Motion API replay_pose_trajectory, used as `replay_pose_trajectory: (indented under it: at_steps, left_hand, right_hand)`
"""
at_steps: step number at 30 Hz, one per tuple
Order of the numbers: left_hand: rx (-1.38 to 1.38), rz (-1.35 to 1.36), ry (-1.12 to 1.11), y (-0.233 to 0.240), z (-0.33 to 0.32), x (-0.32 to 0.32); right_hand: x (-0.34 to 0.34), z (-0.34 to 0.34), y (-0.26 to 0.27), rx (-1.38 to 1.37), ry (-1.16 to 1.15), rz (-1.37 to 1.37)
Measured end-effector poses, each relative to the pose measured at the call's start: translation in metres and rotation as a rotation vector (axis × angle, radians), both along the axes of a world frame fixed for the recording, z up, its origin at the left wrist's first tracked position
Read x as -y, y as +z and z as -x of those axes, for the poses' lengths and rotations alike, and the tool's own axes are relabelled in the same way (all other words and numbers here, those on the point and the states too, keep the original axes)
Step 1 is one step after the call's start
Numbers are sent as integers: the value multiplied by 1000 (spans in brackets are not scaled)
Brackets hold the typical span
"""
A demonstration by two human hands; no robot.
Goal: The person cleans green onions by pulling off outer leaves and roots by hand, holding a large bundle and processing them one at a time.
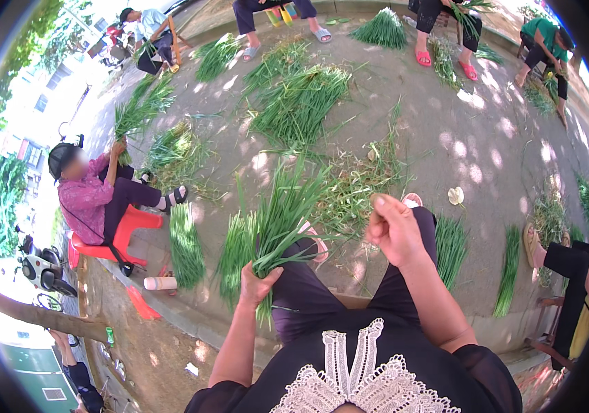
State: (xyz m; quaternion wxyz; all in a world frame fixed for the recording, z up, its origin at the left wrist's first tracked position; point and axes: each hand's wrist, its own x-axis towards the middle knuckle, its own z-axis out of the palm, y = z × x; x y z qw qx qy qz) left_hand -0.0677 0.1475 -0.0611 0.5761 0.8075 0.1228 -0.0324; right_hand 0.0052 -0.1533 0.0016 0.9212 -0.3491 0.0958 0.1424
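Note:
A bunch of long green leafy stalks, like garlic chives (pixel 286 217), is gripped near its lower end by my left hand (pixel 261 284), its leaves fanning upward over my left thigh. My right hand (pixel 395 227) is raised above my right knee with its fingers curled and thumb against them; whether a thin leaf is pinched there I cannot tell. Stacked chives (pixel 237 253) lie beside my left leg, and another stack (pixel 451 250) is beside my right leg. Trimmed leaves and debris (pixel 359 191) are scattered on the ground ahead of my feet.
A large chive heap (pixel 302 103) lies ahead. At left, a person (pixel 88 196) on a red plastic stool (pixel 131 232) holds chives; a pink bottle (pixel 160 283) lies near a chive bundle (pixel 187 248). Several people sit around the far side; another person (pixel 573 279) sits at right near a narrow bundle (pixel 508 273).

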Motion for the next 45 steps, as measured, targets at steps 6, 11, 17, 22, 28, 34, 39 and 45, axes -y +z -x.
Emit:
replay_pose_trajectory:
  at_steps: [6,11,17,22,28,34,39,45]
  left_hand:
    - [0,48,7,-2,0,-1]
    - [16,27,-1,2,-1,1]
    - [26,-7,-3,7,-2,5]
    - [16,-18,-11,-1,-2,0]
    - [17,-41,-9,-4,-2,-2]
    - [-8,-17,-11,2,-3,2]
    - [-38,-46,-10,-5,-2,-2]
    - [-96,-84,3,-4,-3,-3]
  right_hand:
    - [8,3,13,86,-296,97]
    - [7,18,35,388,-329,293]
    - [1,15,-11,-130,-125,51]
    - [-20,-5,-51,-148,-59,249]
    - [-31,-21,-53,-58,117,48]
    - [-40,-28,-48,-39,145,-20]
    - [-40,-28,-47,-41,127,-124]
    - [-43,-26,-39,-143,169,-462]
